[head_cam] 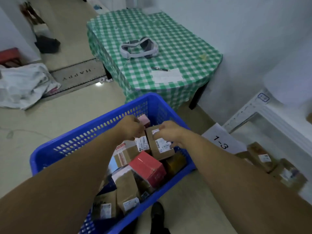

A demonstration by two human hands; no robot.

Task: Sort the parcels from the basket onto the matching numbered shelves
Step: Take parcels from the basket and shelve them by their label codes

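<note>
Parcels (128, 184) fill the blue basket (94, 132) beneath both hands. A red box (146, 166) lies just nearer the person than the grips, and a pink box (144, 119) sits just beyond the left hand (130, 128). Farther beyond stands the checked tabletop (177, 39) with a headset (140, 48) and pen (159, 69). Right of the right hand (169, 132), a shelf sign (221, 141) reads 1-3. The right grip clamps a brown parcel (160, 147) at its top edge. The left grip curls over the neighbouring labelled parcel (141, 143); I cannot tell whether it holds it.
</note>
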